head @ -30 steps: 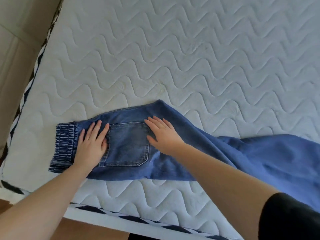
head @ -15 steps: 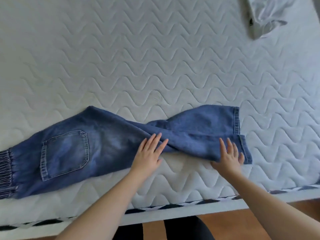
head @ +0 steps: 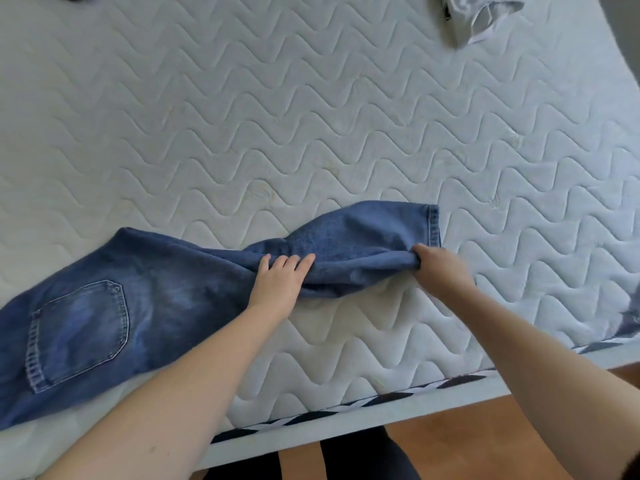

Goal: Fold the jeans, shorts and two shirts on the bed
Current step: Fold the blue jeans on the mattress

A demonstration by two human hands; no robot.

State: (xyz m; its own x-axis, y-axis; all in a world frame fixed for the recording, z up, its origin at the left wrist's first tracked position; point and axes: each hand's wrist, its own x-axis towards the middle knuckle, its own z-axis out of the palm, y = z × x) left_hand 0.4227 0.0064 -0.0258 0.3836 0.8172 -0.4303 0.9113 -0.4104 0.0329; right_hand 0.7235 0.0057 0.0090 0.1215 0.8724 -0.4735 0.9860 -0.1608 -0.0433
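- Jeans (head: 166, 299): blue denim, lying lengthwise along the near edge of the bed (head: 311, 133). Seat and back pocket (head: 78, 329) sit at the left, legs run right to the hem (head: 433, 225). Weave looks mid-weight and soft; judged heavy enough to stay where laid, limp enough to sag when lifted.
- Pocket: stitched patch with faded centre and pale thread, flat against the seat.
- Left hand (head: 280, 282): fingers straight, palm down, pressing the mid-leg where the cloth is bunched into ridges. It pins, it does not grip.
- Right hand (head: 438, 263): fingers curled round gathered denim just beside the hem, holding the leg end.
- Judgement: the hem is the sound hold for carrying the legs over toward the seat; the doubled seam there is stiffest and least likely to slip.
- Bed surface: white quilted mattress, wavy stitching, slightly grippy by appearance.
- Pale garment (head: 481, 15): crumpled at the far right, well apart from the jeans; type cannot be told.
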